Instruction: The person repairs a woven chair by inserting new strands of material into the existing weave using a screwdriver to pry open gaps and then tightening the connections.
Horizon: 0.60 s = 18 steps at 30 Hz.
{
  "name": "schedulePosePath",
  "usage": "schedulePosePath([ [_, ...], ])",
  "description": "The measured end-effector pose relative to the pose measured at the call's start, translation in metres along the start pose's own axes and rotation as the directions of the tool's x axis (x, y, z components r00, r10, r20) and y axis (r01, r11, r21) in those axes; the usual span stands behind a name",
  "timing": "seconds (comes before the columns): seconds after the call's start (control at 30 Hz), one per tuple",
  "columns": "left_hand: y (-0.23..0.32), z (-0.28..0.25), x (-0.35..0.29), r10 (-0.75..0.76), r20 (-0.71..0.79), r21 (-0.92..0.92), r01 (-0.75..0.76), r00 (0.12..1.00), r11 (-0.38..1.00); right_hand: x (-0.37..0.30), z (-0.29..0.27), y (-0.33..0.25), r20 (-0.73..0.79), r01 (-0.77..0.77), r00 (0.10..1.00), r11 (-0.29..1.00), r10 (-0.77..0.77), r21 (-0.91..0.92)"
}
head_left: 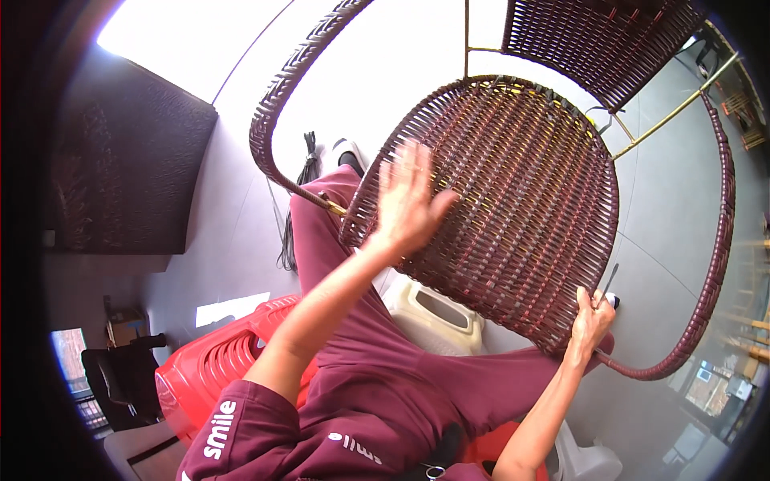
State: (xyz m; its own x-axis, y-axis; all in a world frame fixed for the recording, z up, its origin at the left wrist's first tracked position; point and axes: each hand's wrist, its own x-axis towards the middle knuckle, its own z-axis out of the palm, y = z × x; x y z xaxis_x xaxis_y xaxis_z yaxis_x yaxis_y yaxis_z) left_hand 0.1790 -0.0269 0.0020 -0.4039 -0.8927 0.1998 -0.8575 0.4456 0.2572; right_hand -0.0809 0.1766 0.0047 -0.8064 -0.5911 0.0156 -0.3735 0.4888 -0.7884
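Observation:
A wicker chair woven in dark brown and reddish strands tilts in front of me, its rounded seat point(513, 200) facing up towards me. My left hand point(409, 196) lies open over the seat's left side, fingers stretched out and slightly blurred. Whether the palm presses on the weave, I cannot tell. At the seat's lower right corner my right hand point(592, 321) is closed around a thin grey metal tool point(612, 276), whose slim shaft sticks up past the fingers. What end the fist hides cannot be seen. Both of my knees are below the seat.
Wrapped armrests point(277, 104) curve out on both sides, and the backrest point(597, 48) is at the top. Under the seat stands a cream plastic stool point(437, 317). Red plastic stools point(216, 357) are at my left. A black cord bundle point(309, 164) lies on the grey floor.

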Motion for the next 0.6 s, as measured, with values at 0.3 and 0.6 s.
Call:
schedulePosePath([
  [0.3, -0.073, -0.006, 0.022, -0.341, 0.151, -0.518, 0.368, 0.928, 0.772, -0.005, 0.000, -0.011, 0.024, -0.059, 0.998, 0.996, 0.058, 0.070],
  [0.6, -0.045, -0.021, 0.019, -0.322, -0.024, -0.167, 0.314, 0.946, 0.935, -0.005, 0.001, -0.012, 0.015, -0.095, 0.995, 0.993, 0.094, 0.070],
])
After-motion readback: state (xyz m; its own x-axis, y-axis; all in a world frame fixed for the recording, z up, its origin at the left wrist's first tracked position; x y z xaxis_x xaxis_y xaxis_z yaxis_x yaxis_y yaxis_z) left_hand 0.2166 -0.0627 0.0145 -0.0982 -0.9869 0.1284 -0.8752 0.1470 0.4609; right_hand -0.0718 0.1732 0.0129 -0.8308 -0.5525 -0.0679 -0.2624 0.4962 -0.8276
